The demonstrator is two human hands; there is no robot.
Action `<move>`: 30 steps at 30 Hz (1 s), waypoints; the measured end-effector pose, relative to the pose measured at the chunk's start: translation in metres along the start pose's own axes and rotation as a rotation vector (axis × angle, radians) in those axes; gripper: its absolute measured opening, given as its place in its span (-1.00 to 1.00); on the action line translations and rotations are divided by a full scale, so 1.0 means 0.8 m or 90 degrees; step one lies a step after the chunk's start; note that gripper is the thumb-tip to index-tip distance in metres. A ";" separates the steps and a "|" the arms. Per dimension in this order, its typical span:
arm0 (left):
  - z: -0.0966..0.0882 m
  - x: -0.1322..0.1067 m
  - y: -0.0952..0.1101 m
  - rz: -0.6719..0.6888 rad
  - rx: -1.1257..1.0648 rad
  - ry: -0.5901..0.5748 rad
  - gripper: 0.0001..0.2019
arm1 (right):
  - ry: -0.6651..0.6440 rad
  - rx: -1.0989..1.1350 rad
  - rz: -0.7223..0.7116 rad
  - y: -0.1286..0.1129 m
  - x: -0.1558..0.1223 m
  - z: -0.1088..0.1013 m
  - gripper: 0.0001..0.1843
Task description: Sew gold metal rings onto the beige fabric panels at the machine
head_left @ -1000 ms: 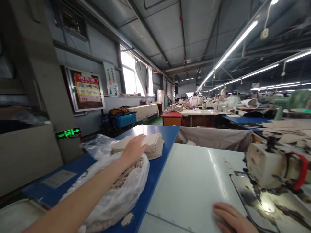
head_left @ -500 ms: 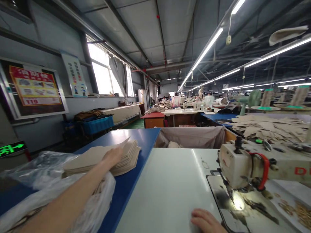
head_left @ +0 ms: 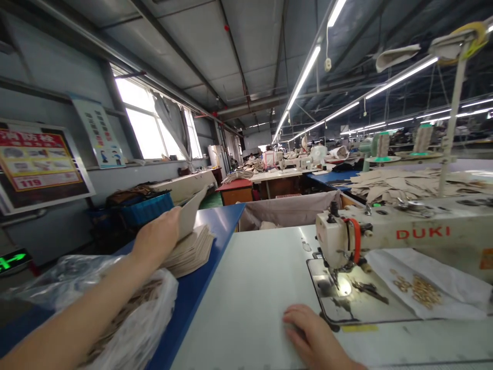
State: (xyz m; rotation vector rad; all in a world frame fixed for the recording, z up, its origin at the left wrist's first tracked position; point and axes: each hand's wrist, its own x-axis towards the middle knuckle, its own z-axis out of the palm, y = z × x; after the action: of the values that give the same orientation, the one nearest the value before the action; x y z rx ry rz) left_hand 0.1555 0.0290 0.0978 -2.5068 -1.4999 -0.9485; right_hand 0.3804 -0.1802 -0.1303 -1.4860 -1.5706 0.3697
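My left hand [head_left: 158, 236] is closed on a beige fabric piece [head_left: 191, 211], held up on edge above a stack of similar cut pieces [head_left: 196, 252]. The stack lies on a blue tabletop [head_left: 227, 218], beside a clear plastic bag [head_left: 156, 313] with more brownish pieces inside. On the pale green table [head_left: 239, 288] rests my right hand [head_left: 314, 334], holding nothing, with its fingers loosely bent and the thumb apart. Just beyond it stands a sewing machine [head_left: 385, 228], its lamp lit at the needle.
Small gold-coloured rings [head_left: 425, 292] lie on a white sheet [head_left: 458, 290] by the machine. Behind the table is a cloth-lined bin [head_left: 288, 209]. Loose beige pieces [head_left: 400, 184] are heaped at the back right, near thread cones [head_left: 383, 146].
My left hand has lifted a fabric piece off the stack and tilted it upright. The view has turned right, showing more of the machine and of my right hand.
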 end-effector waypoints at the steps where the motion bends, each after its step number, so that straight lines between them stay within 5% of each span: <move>1: 0.002 -0.014 0.017 0.017 0.013 -0.010 -0.66 | 0.012 0.045 0.035 -0.004 0.001 -0.003 -0.74; 4: 0.036 -0.081 0.074 0.080 0.047 -0.089 -0.65 | 0.029 0.299 0.196 -0.012 0.004 -0.010 -0.55; 6: 0.077 -0.140 0.114 0.169 0.028 -0.215 -0.62 | 0.016 0.520 0.331 -0.019 0.005 -0.015 -0.42; 10: 0.155 -0.241 0.179 0.426 -0.050 -0.359 -0.59 | -0.014 0.675 0.437 -0.026 -0.009 -0.033 -0.57; 13: 0.178 -0.266 0.199 0.496 -0.090 -0.408 -0.67 | -0.015 0.590 0.412 -0.016 -0.026 -0.054 -0.67; 17: 0.176 -0.255 0.171 0.358 -0.154 -0.350 -0.49 | -0.088 0.497 0.375 0.015 -0.035 -0.080 -0.55; 21: 0.177 -0.252 0.128 0.198 -0.084 -0.385 -0.40 | -0.148 0.298 0.278 0.050 -0.028 -0.090 -0.44; 24: 0.185 -0.261 0.119 0.150 -0.069 -0.406 -0.33 | -0.026 0.003 0.183 0.063 -0.024 -0.090 -0.44; 27: 0.195 -0.274 0.124 0.103 -0.071 -0.412 -0.30 | 0.111 -0.287 -0.047 0.065 -0.027 -0.083 -0.43; 30: 0.194 -0.281 0.121 0.126 -0.110 -0.406 -0.35 | 0.039 -0.435 -0.256 0.065 -0.032 -0.070 -0.45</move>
State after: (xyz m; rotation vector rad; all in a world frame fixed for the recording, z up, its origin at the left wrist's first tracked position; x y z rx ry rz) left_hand 0.2327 -0.1397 -0.1247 -3.2051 -1.2787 -0.2589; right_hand 0.4522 -0.2120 -0.1490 -1.5831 -2.0006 -0.4885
